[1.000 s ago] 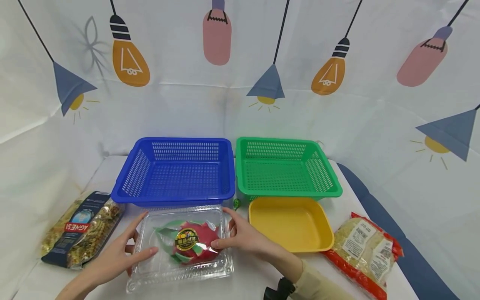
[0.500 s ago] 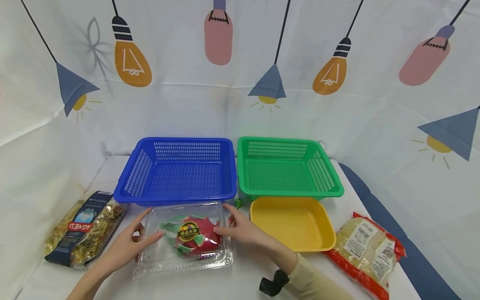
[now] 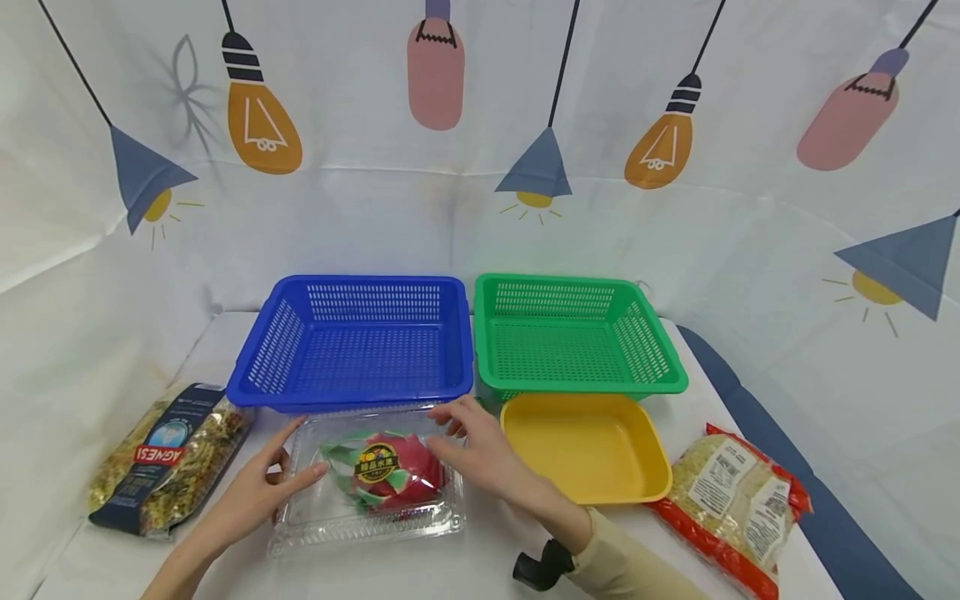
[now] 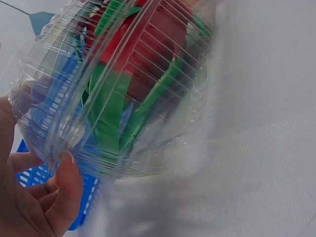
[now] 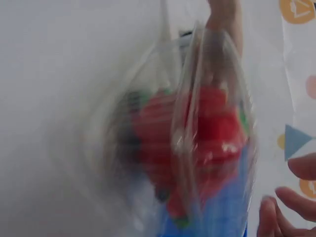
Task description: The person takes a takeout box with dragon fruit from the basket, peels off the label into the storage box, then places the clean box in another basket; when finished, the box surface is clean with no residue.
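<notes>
A clear plastic clamshell box (image 3: pixel 307 517) lies on the table just in front of the blue basket. Inside it is a red dragon fruit (image 3: pixel 416 467) with green scales, beneath a black and gold label (image 3: pixel 377 463). My left hand (image 3: pixel 258 492) grips the box's left side, its thumb on the rim in the left wrist view. My right hand (image 3: pixel 483 450) is by the far right corner, fingers loosely bent. In the right wrist view, the right hand's fingers (image 5: pixel 291 207) are apart from the box, which is blurred there.
Behind the box stand a blue basket (image 3: pixel 348 400) and a green basket (image 3: pixel 581 387). A yellow tray (image 3: pixel 585 450) sits to the right. Bagged AGNESI pasta (image 3: pixel 168 458) lies at left, and a red-edged bag (image 3: pixel 735 504) at right.
The box has slid slightly away, toward the blue basket, with both hands on it. My right hand has since come off its right side and risen; the left has kept its grip.
</notes>
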The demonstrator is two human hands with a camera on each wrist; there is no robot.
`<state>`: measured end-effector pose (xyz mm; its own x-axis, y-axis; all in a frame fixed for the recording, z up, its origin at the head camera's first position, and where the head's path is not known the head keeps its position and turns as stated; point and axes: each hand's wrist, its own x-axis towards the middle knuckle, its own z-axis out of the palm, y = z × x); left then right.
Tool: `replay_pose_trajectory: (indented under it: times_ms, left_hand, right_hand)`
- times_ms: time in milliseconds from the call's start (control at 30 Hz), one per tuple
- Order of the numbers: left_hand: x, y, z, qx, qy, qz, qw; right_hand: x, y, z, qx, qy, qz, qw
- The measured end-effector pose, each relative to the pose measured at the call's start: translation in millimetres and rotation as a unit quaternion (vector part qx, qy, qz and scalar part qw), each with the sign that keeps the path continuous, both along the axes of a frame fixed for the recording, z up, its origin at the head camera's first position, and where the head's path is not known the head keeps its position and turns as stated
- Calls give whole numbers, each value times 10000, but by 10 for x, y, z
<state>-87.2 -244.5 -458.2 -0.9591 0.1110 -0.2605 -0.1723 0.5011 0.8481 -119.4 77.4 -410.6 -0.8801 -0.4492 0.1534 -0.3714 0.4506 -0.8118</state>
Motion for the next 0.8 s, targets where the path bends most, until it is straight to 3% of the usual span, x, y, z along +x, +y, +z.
replay_pose_trajectory:
  times_ms: [167,267,433,800]
  left_hand:
    - [-17,25,-12,-63,53,-3,10000]
    - [-21,32,-12,-63,9,-4,10000]
    - [-23,36,-5,-30,-126,29,9999]
    - [-22,70,7,-110,-119,57,9999]
  right_hand:
    - [-19,-213,99,626,-405,906,9931]
    - [-43,-324,135,1319,-534,1105,9836]
    - [-74,-462,144,1937,-459,1081,9740]
    - [-69,-534,131,1793,-536,788,9792]
